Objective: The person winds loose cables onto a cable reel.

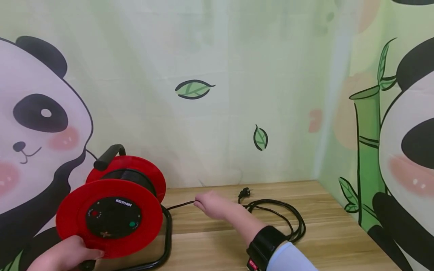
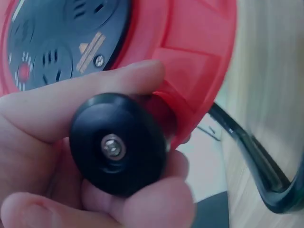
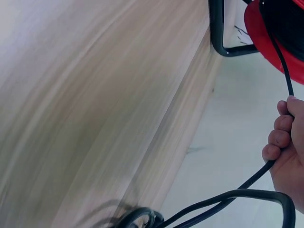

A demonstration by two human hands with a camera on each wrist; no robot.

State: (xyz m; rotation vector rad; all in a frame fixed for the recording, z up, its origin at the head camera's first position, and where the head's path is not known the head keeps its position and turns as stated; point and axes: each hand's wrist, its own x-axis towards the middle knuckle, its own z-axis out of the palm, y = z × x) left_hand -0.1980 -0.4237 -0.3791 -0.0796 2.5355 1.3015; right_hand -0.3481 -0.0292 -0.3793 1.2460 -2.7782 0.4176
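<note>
With our left hand [image 1: 69, 253] we are gripping the knob [image 2: 121, 164] of the reel [image 1: 113, 222], standing at left on the table [image 1: 196, 241], while our right hand [image 1: 211, 205] is holding the cable [image 3: 257, 175]; we are probably winding, so the next turn is calling for guiding slack from the coil [image 1: 301, 222]

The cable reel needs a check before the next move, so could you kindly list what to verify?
1. Left hand grips the black knob of the reel: ok.
2. Right hand holds the cable: ok.
3. Stretch from right hand to reel shows no knot: ok.
4. Plug is out of any socket: ok.
5. Loose coil free of tangles: cannot tell, its loops overlap.
</note>
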